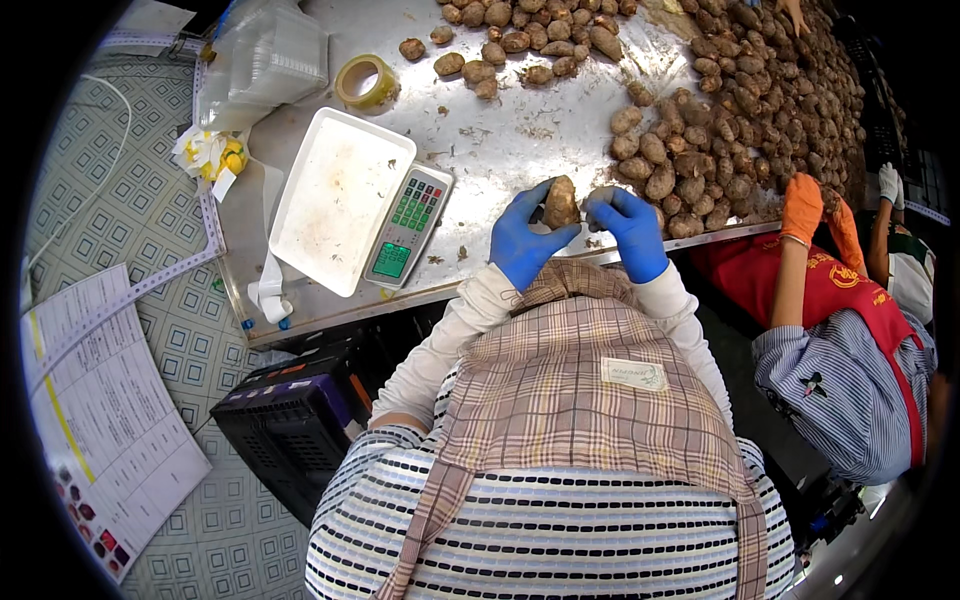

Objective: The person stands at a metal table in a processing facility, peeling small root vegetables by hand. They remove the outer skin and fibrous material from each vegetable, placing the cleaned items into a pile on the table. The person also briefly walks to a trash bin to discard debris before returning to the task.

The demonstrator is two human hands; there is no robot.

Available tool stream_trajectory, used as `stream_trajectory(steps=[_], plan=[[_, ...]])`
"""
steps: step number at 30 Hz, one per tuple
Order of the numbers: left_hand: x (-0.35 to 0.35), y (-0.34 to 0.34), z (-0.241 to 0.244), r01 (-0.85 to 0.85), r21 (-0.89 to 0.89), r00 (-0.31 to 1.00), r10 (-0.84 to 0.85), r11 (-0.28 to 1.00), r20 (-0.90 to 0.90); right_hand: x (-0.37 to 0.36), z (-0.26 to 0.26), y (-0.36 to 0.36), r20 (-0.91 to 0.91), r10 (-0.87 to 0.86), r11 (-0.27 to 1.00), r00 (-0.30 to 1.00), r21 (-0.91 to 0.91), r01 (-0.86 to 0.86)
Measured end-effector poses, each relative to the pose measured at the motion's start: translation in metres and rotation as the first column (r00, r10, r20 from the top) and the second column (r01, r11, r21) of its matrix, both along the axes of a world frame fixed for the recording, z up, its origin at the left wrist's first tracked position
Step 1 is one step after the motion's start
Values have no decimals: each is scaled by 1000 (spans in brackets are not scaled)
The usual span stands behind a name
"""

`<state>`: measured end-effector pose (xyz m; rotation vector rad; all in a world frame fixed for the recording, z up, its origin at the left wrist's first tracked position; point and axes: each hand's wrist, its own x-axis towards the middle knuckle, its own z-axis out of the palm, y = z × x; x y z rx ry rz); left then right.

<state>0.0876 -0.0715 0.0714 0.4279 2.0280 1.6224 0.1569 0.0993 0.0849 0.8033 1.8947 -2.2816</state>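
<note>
My left hand, in a blue glove, grips a brown taro corm and holds it upright over the near edge of the steel table. Just right of that corm is my right hand, also blue-gloved, with its fingers curled and their tips dirty. Whether it pinches something small I cannot tell. A large pile of taro corms begins right beyond it. Left of my hands stands a digital scale with its display lit and a bare white pan.
Looser taro corms lie at the back. A tape roll and stacked clear plastic trays sit at the left. A white strip hangs near the table corner. Black crates stand below. At right, a co-worker's orange-gloved hand works.
</note>
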Motion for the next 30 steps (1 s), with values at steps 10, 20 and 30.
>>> stream_trajectory(steps=[10,20,30], plan=[[1,-6,-3,-14,-55,999,11,998,-44,3,-3,-4,139,124,957,983,244,-156],[4,-8,8,2,-130,996,-14,991,-88,-3,5,-10,143,155,957,977,223,-185],[10,-16,-10,93,40,992,-96,995,77,1,7,-5,259,205,945,944,199,-260]])
